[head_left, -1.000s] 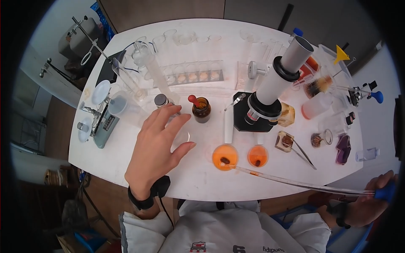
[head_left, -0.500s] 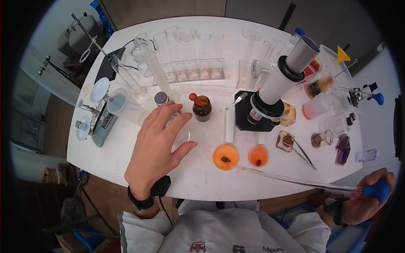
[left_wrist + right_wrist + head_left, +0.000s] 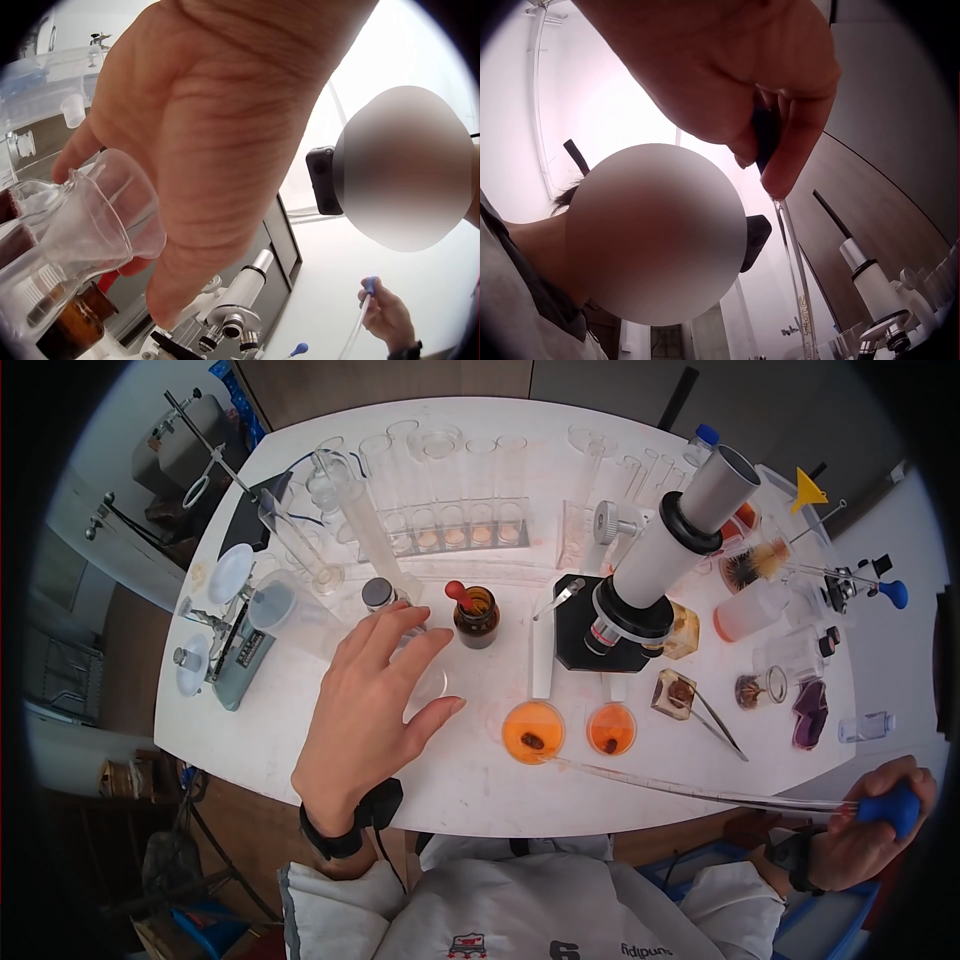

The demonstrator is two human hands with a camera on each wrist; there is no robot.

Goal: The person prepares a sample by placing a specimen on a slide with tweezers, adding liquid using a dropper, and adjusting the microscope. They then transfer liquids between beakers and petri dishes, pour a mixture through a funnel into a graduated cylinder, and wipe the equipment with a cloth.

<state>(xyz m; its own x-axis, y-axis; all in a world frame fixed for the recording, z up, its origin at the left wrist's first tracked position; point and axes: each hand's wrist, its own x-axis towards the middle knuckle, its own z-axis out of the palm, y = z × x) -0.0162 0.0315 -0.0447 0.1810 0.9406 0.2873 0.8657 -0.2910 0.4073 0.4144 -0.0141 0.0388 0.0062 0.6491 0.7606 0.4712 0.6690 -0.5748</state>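
Note:
My right hand (image 3: 875,835) grips the blue rubber bulb (image 3: 892,812) of a long graduated glass pipette (image 3: 690,792). The pipette slants left across the table's front, its tip at the lower rim of an orange-filled dish (image 3: 533,720) with a brown lump in it. A second orange dish (image 3: 611,718) is alongside. My left hand (image 3: 360,705) stays over a clear glass vessel, fingers loosely bent and thumb held apart. In the left wrist view the vessel's flared mouth (image 3: 127,210) is beside the palm. An amber bottle (image 3: 478,630) with a red-topped dropper stands right of that hand.
A microscope (image 3: 640,565) stands behind the dishes. Tweezers (image 3: 718,725) lie by a small brown specimen block (image 3: 675,693). Test tubes in a rack (image 3: 450,535) and tall glassware line the back. A balance (image 3: 240,650) is at left, bottles and jars at right.
My right hand has come slightly left and up with the pipette. Its tip has shifted from the dish's inside to the lower rim. My left hand holds nearly still.

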